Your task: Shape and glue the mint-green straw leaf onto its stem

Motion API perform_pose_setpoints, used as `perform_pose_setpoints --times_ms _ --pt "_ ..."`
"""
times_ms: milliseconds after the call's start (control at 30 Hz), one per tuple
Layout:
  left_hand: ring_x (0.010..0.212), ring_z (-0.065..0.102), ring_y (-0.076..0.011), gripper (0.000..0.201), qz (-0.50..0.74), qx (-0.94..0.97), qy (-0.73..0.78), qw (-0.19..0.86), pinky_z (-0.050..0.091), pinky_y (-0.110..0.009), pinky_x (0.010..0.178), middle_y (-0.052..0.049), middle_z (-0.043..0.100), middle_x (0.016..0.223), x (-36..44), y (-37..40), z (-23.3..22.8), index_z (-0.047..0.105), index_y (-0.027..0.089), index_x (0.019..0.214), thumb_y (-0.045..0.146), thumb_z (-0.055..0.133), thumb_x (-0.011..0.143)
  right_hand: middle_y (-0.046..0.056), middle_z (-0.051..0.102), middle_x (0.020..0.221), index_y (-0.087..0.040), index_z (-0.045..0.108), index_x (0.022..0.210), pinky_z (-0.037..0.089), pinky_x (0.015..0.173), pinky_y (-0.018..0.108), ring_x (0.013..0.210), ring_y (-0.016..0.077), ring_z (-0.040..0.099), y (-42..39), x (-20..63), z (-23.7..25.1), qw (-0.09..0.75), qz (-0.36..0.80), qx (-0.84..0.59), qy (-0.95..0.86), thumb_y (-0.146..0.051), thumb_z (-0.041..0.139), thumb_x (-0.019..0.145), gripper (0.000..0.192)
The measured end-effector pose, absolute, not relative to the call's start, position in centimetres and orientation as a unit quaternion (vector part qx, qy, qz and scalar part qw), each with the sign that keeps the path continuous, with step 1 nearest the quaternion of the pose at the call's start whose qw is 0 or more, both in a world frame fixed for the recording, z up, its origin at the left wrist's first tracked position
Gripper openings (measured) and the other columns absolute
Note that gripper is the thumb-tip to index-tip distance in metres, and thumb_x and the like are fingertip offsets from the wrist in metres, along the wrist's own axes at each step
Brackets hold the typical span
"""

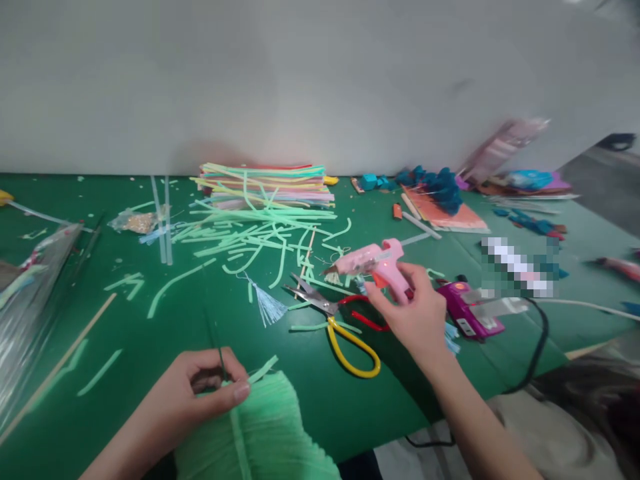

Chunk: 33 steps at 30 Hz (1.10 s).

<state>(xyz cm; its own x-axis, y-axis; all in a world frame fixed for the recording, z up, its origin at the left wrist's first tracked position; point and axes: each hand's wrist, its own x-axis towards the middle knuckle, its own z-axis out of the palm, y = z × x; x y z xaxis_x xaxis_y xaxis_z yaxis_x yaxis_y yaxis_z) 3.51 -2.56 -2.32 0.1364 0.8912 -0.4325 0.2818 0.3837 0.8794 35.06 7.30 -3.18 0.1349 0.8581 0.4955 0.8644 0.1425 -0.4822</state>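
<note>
My right hand [415, 310] grips a pink hot glue gun [373, 263] by its handle, with the nozzle toward the left. A clear glue stick pokes out of its back. My left hand [210, 387] is closed in a pinch at the top edge of a fuzzy green panel of pipe cleaners [270, 427], which lies at the table's front edge. A thin dark wire [221, 357] rises from between those fingers. Below the glue gun lie open scissors [327, 310] with one yellow and one red handle. Left of them is a light blue tassel [267, 303].
Loose green pipe cleaners [260, 230] lie before a stack of coloured ones [265, 183]. Glue sticks [163, 220] and a bag of beads [137, 219] are left of them. A purple box [467, 310] and a black cable [539, 347] sit right of my right hand. Plastic-wrapped material [37, 313] lies far left.
</note>
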Motion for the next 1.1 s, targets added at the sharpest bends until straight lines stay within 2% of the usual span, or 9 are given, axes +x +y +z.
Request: perform_pose_setpoints --times_ms 167,300,433,567,800,1100 --pt "0.062 0.050 -0.0127 0.019 0.244 0.508 0.576 0.592 0.039 -0.024 0.060 0.002 0.061 0.068 3.0 -2.7 -2.9 0.068 0.020 0.068 0.037 0.076 0.072 -0.004 0.058 0.057 -0.019 0.060 0.095 0.044 0.042 0.024 0.041 0.0120 0.048 4.7 32.8 -4.2 0.397 0.077 -0.493 -0.770 -0.037 0.070 0.074 0.029" --pt "0.061 0.050 -0.0119 0.023 0.248 0.504 0.571 0.598 0.038 -0.024 0.058 0.002 0.060 0.067 2.9 -2.9 -3.1 0.067 0.019 0.068 0.040 0.073 0.076 0.002 0.068 0.066 -0.019 0.065 0.093 0.051 0.048 0.028 0.046 0.0148 0.058 4.8 32.5 -5.0 0.418 0.046 -0.435 -0.796 -0.032 0.069 0.070 0.027" --pt "0.060 0.050 -0.0121 0.023 0.254 0.489 0.581 0.600 0.038 -0.024 0.057 0.002 0.059 0.064 3.1 -2.9 -3.0 0.067 0.020 0.066 0.041 0.074 0.074 0.003 0.070 0.065 -0.020 0.067 0.092 0.053 0.047 0.028 0.047 0.0159 0.060 5.1 32.8 -5.4 0.416 0.049 -0.433 -0.798 -0.033 0.069 0.069 0.027" --pt "0.060 0.051 -0.0125 0.023 0.255 0.481 0.593 0.593 0.038 -0.024 0.057 0.002 0.059 0.064 3.1 -2.9 -3.0 0.068 0.020 0.066 0.040 0.075 0.072 0.004 0.070 0.065 -0.019 0.068 0.092 0.052 0.045 0.028 0.045 0.0150 0.059 5.0 32.7 -5.3 0.433 0.044 -0.409 -0.802 -0.030 0.070 0.070 0.025" --pt "0.060 0.053 -0.0127 0.022 0.243 0.499 0.583 0.593 0.039 -0.024 0.056 0.002 0.060 0.065 3.0 -2.7 -3.4 0.068 0.020 0.067 0.040 0.074 0.074 0.002 0.069 0.062 -0.022 0.069 0.089 0.049 0.040 0.027 0.040 0.0127 0.053 4.8 32.3 -4.9 0.412 0.070 -0.437 -0.796 -0.032 0.068 0.069 0.022" --pt "0.058 0.050 -0.0122 0.024 0.231 0.502 0.591 0.588 0.038 -0.024 0.055 0.001 0.060 0.065 3.1 -2.6 -3.1 0.068 0.019 0.068 0.043 0.073 0.073 0.001 0.069 0.058 -0.023 0.068 0.084 0.047 0.037 0.026 0.039 0.0128 0.052 4.7 32.0 -4.6 0.400 0.044 -0.446 -0.799 -0.034 0.064 0.070 0.018"
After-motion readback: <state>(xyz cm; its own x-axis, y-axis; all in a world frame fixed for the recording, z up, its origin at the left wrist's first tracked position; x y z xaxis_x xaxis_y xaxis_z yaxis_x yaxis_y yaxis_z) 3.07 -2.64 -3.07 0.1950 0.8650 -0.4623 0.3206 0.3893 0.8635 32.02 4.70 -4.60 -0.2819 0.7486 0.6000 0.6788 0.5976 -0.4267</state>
